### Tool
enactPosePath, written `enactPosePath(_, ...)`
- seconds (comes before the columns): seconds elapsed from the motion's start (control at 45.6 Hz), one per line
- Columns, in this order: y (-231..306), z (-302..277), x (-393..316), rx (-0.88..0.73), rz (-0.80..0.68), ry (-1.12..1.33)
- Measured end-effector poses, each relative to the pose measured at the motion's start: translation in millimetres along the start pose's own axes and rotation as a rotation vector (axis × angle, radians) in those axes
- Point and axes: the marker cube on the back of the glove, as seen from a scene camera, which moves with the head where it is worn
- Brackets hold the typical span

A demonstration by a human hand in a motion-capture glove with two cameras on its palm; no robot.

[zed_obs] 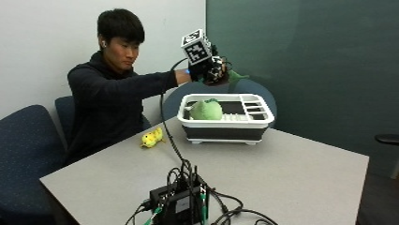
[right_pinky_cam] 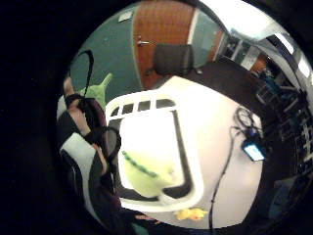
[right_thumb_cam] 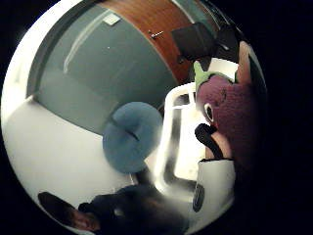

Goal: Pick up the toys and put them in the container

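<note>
In the outside view my gloved right hand is raised above the far side of the white and black container. It grips a purple plush toy whose green leafy top sticks out beside the fingers. A light green plush lies inside the container, which the little finger side palm view shows below my palm as the green plush in the white-rimmed container. A small yellow toy lies on the table just left of the container, and shows again as the yellow toy beside the rim.
A black box with a tangle of cables sits at the table's near edge, and one cable runs up to my hand. Blue chairs stand at the left and behind the container. The grey table stretches right of the container.
</note>
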Motion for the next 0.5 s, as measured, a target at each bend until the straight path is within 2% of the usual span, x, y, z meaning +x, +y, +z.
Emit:
enactPosePath(0.131, -3, 34, -7, -0.065, 0.034, 0.010)
enactPosePath(0.285, 13, 52, -18, -0.262, 0.010, 0.092)
enactPosePath(0.416, 6, -15, 44, -0.195, 0.119, 0.018)
enactPosePath(0.504, 28, -56, 60, -0.196, 0.063, -0.053)
